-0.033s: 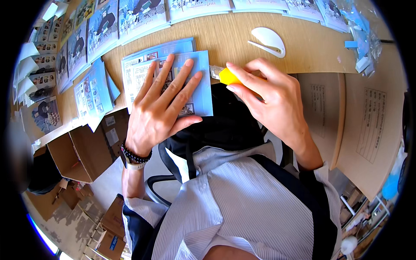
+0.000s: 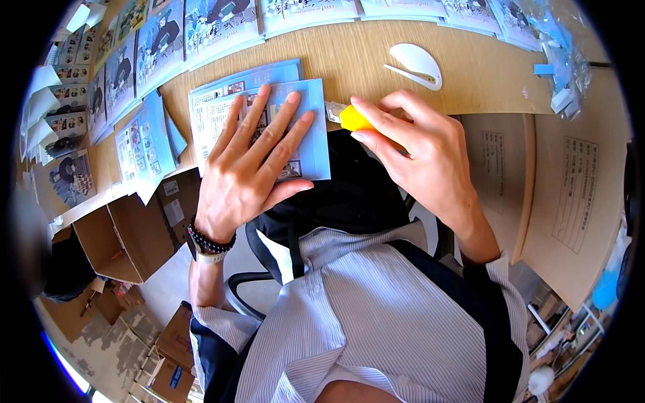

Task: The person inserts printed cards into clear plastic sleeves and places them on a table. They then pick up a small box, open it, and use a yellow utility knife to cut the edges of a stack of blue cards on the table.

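Observation:
My left hand (image 2: 245,164) lies flat with fingers spread on a light-blue printed packet (image 2: 311,127), covering much of its small pictures and text. Beneath it, a second packet (image 2: 285,69) sticks out at the far side. Between thumb and fingers, my right hand (image 2: 423,144) pinches a small yellow tool (image 2: 355,119) with a pale, see-through-looking tip. That tip meets or almost touches the packet's right edge; contact cannot be made out. Beyond my right hand, a white letter opener (image 2: 418,65) with a curved hook rests on the wooden table (image 2: 356,57).
Rows of illustrated packets (image 2: 222,27) line the far and left sides. A small blue pile (image 2: 144,144) sits at the left edge. Crumpled clear wrapping (image 2: 568,57) lies at the far right. Cardboard boxes (image 2: 124,232) stand below left, with large cardboard (image 2: 571,201) at the right.

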Available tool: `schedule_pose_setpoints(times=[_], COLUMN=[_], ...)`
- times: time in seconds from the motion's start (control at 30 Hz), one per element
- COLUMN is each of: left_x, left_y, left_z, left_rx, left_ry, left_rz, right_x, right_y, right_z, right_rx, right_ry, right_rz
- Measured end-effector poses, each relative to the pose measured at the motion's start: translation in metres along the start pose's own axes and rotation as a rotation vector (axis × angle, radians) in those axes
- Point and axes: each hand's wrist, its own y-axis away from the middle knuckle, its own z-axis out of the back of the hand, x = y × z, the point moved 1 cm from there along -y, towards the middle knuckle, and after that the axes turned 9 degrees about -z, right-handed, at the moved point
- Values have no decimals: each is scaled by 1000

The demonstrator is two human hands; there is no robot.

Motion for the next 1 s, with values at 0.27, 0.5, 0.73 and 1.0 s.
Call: schedule_pose_setpoints(times=[0.27, 0.5, 0.73, 1.0], left_x=[0, 1, -3, -1], left_y=[1, 2, 5, 14], left_z=[2, 1, 3, 31], left_rx=[1, -8, -28, -296], left_ry=[-10, -1, 47, -115], left_rz=[1, -24, -14, 33], right_x=[0, -5, -27, -5], right_y=[-3, -14, -35, -3], right_z=[-1, 1, 32, 24], right_rx=[0, -66, -79, -20], right_ry=[39, 34, -32, -142], right_rz=[-18, -40, -33, -88])
